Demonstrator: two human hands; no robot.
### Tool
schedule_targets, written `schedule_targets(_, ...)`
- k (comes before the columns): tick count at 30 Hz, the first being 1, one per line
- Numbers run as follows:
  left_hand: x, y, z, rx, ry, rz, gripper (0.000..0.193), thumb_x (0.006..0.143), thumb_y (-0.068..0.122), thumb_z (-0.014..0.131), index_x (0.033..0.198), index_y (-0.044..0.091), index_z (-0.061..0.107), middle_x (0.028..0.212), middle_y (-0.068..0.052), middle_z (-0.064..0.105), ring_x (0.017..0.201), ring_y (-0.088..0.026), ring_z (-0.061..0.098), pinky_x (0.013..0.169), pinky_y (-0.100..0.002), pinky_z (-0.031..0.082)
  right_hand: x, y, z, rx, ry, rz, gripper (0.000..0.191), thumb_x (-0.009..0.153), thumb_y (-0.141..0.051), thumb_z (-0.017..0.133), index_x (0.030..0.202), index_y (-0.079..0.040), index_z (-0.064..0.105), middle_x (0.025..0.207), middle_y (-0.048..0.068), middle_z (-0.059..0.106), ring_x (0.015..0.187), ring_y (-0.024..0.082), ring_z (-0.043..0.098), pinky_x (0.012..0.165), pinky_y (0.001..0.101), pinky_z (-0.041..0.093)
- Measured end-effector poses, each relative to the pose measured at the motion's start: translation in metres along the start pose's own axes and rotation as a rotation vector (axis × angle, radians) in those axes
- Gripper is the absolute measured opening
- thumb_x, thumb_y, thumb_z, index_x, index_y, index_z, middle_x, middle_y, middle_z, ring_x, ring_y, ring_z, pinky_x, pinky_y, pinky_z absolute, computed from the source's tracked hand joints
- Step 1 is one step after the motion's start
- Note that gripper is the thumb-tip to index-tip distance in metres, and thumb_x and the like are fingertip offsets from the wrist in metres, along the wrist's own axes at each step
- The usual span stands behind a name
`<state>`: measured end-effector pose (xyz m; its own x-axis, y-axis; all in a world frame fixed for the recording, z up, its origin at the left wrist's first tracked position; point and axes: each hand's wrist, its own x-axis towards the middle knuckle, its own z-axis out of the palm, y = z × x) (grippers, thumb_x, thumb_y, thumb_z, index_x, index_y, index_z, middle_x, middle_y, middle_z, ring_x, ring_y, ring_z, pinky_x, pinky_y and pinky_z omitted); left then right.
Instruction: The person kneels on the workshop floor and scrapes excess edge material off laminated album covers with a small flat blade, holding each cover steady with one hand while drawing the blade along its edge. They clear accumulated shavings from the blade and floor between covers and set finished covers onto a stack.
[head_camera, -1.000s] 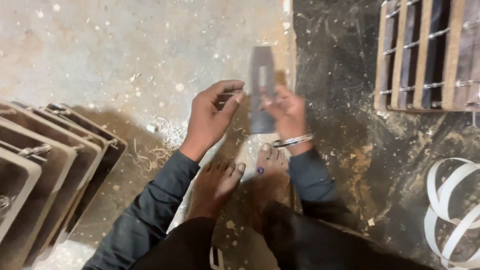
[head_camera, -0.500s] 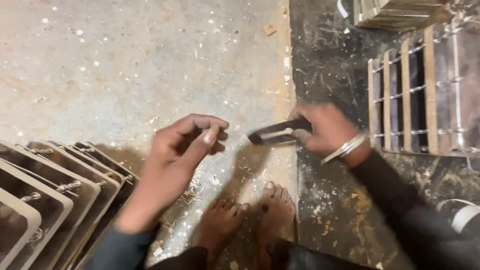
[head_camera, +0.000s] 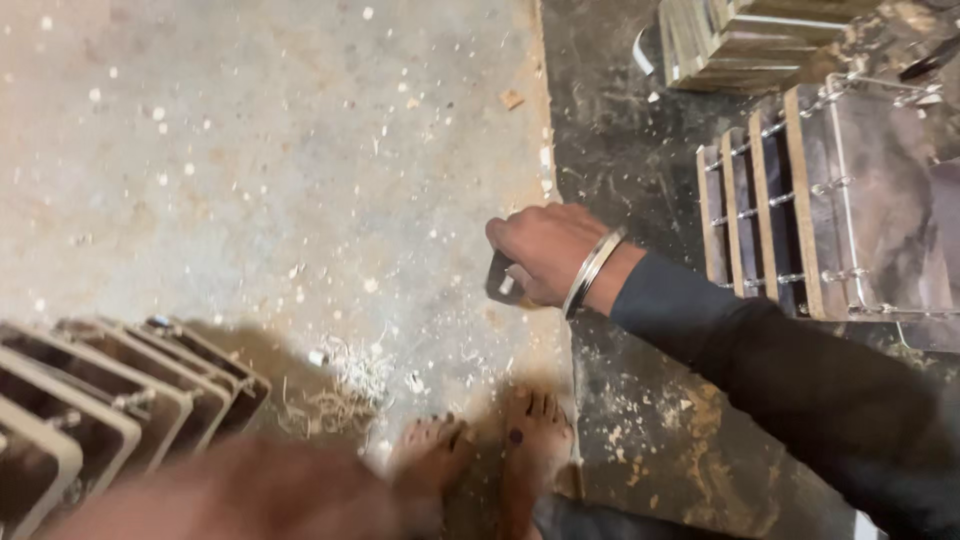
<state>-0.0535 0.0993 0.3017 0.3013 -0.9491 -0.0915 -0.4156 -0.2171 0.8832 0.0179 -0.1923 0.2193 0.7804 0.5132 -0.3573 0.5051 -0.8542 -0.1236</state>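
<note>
Right hand (head_camera: 545, 255): we clench a small dark flat metal tool (head_camera: 500, 282), frame centre.
Left hand (head_camera: 250, 495): blurred at the lower left; we cannot tell its state.

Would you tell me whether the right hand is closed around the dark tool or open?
Closed. The right hand is curled into a fist over the dark tool, of which only a small end shows below the fingers.
</note>
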Motion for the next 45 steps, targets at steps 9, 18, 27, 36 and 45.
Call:
schedule_targets(9,0.121,-0.081,-0.009,0.781,-0.029,-0.374,0.043,0.082,0.035,0.078,0.114,0.010,0.067,0.108,-0.013,0.068,0.100,-0.034,0.068,0.082,-0.047,0.055,-0.007,0.000,0.048,0.157,0.173,0.008,0.019,0.077,-0.009,0.065,0.096,-0.007,0.064,0.092,0.016,0.071,0.085,0.041,0.069,0.072,0.0517,0.054)
schedule_targets(18,0.135,-0.108,0.015,0.667,-0.234,-0.398,0.043,0.086,0.047,0.072,0.114,0.014,0.068,0.109,-0.013,0.069,0.107,-0.035,0.066,0.089,-0.050,0.053,-0.018,0.024,0.083,0.236,0.200,0.125,0.015,0.079,-0.013,0.069,0.090,-0.005,0.063,0.088,0.017,0.070,0.085,0.042,0.067,0.073,0.0529,0.053)
schedule_targets(27,0.111,-0.141,0.017,0.532,-0.357,-0.619,0.048,0.091,0.053,0.065,0.117,0.014,0.064,0.115,-0.011,0.067,0.115,-0.032,0.064,0.098,-0.046,0.051,-0.024,0.050,0.105,0.128,0.021,0.320,0.012,0.084,-0.013,0.066,0.094,-0.008,0.069,0.091,0.017,0.071,0.086,0.038,0.070,0.075,0.0500,0.056)
schedule_targets(36,0.113,-0.136,0.036,0.496,-0.332,-0.482,0.045,0.090,0.046,0.067,0.121,0.013,0.063,0.116,-0.014,0.067,0.114,-0.035,0.063,0.097,-0.048,0.049,-0.044,0.068,0.099,0.304,0.123,0.226,0.022,0.077,-0.024,0.078,0.093,-0.008,0.072,0.085,0.016,0.073,0.082,0.036,0.068,0.075,0.0460,0.054)
schedule_targets(45,0.103,-0.133,0.017,0.457,-0.240,-0.493,0.046,0.089,0.049,0.067,0.117,0.013,0.066,0.111,-0.014,0.070,0.112,-0.035,0.064,0.095,-0.048,0.051,-0.084,0.061,0.117,0.763,0.243,0.502,0.015,0.084,-0.021,0.082,0.095,-0.012,0.077,0.086,0.004,0.077,0.075,0.014,0.070,0.071,0.0309,0.056)
